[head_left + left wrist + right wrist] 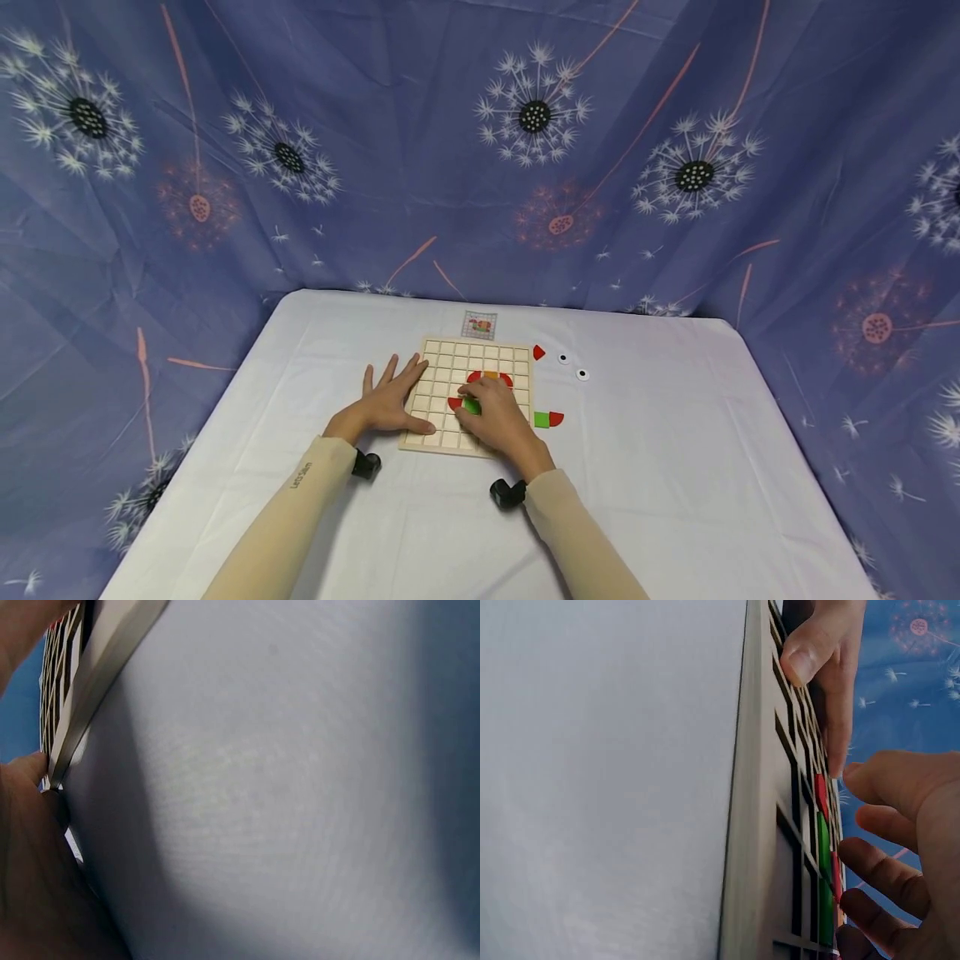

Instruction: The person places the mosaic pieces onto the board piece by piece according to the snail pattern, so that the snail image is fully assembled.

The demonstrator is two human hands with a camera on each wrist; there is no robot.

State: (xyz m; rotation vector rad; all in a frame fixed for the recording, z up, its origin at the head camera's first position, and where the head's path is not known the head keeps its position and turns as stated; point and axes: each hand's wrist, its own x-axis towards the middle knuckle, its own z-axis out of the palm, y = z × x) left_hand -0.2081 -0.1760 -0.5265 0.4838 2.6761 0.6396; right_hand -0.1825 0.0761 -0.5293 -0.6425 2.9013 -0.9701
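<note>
My left hand [386,408] lies at the left side of a square, pale wooden board [453,360] divided into a grid of cells, its fingers spread wide, thumb over the near left part of the grid. My right hand [495,414] is poised over the middle of the board, fingers loosely bent and thumb apart from them; whether the fingertips touch a piece I cannot tell. Between that thumb and forefinger lies a flat green piece [471,405], on the grid, with a red rounded piece [454,403] at its left. Beyond, an orange piece [491,375] sits between two red curved pieces, partly covered by my fingers. Right of the board, on a white cloth [675,467], rest a red wedge-shaped piece [538,352], two round white eye discs [582,375], and a green square [542,420] touching a red quarter-round [556,419]. A small printed picture card [479,325] lies just past the far edge.
</note>
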